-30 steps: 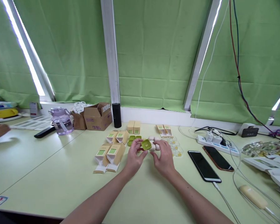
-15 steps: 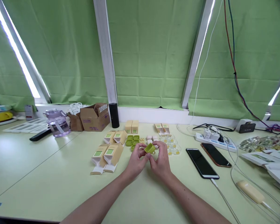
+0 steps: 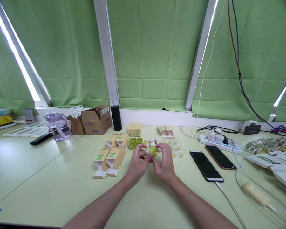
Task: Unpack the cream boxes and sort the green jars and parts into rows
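Between my fingertips, a little above the table, is a small green case (image 3: 153,151) with a pale ring on its right side. My left hand (image 3: 139,161) pinches it from the left, and my right hand (image 3: 164,161) grips it from the right. Just behind my hands lie several green case halves (image 3: 135,142), partly hidden by my left fingers. Small yellowish pieces (image 3: 145,143) and white-pink rounded pieces (image 3: 153,140) sit beside them. Clear plastic pieces with yellow dots (image 3: 177,149) are to the right of my right hand.
Open kraft boxes (image 3: 116,156) stand to the left, with more kraft boxes (image 3: 134,129) farther back. On the right lie two phones (image 3: 206,166), cables and a power strip (image 3: 220,144). A purple jug (image 3: 58,126), a cardboard box (image 3: 97,121) and a black cylinder (image 3: 116,118) stand at back left.
The green case has been turned in my fingers: its hollow opening showed before, and now its rounded outer side and the ring face me. Both hands stay in nearly the same place.
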Available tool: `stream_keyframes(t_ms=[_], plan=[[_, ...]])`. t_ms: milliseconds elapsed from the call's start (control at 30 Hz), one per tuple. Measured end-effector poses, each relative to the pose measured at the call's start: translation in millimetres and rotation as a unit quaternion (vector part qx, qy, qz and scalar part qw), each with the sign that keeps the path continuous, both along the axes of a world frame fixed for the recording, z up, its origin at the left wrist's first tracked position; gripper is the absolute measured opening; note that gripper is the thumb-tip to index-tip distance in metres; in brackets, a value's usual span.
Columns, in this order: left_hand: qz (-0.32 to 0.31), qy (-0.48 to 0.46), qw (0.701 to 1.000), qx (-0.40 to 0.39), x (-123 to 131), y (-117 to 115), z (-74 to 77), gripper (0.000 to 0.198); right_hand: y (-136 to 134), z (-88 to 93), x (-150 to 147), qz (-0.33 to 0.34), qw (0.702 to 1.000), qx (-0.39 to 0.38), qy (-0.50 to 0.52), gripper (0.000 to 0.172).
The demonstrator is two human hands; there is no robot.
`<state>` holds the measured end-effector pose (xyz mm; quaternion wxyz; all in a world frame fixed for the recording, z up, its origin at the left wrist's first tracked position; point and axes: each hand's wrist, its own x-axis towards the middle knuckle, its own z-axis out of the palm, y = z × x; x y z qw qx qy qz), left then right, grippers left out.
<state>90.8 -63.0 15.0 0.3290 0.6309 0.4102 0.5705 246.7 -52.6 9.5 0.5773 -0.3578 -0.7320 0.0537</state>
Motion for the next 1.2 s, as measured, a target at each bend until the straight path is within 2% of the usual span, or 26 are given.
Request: stream_keyframes(t_ms=[333,767,967,1200], plan=[[0.005,-0.009,1.0,0.001,-0.8,-2.3,3.7,0.035,-3.4,1.6,1.1,0.005,1.0,-0.006,-0.002,0.041],[-0.037,0.012,0.999,0.03,-2.0,-3.1,2.5,0.021,-3.5,0.4,1.7,0.042,0.999,-0.015,0.012,0.041],[0.012,0.066,0.995,0.069,-4.3,-0.9,-1.1,0.021,-2.8,-3.1,2.3,0.068,0.997,-0.043,0.018,0.04],[0.048,0.105,0.987,0.111,-6.2,-3.7,3.6,0.017,-1.7,-3.3,1.9,0.101,0.992,-0.072,0.034,0.041]])
